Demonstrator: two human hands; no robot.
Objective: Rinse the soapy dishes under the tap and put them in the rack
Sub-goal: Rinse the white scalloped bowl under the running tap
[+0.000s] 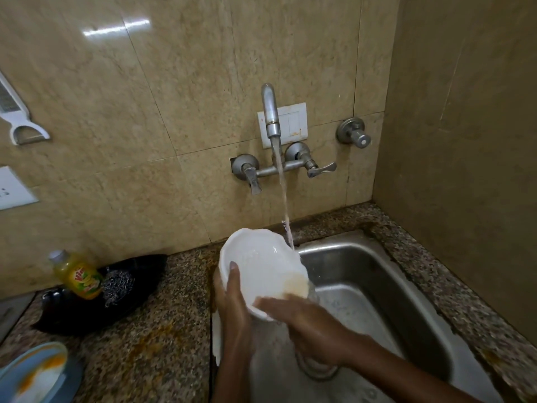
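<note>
The only lettering stands on the label of the yellow bottle (77, 275), which lies tilted on the surface left of the sink (377, 274). Red letters on the yellow label seem to begin "Vi"; the rest is too blurred to read. No other text, number or sign is legible.

White scalloped bowl (261, 266), tilted toward camera, above sink's left edge; tap water (283, 193) strikes its far-right rim.

One white bowl (261, 266), one tap (271, 117), one soap bottle (77, 276), two hands.
</note>
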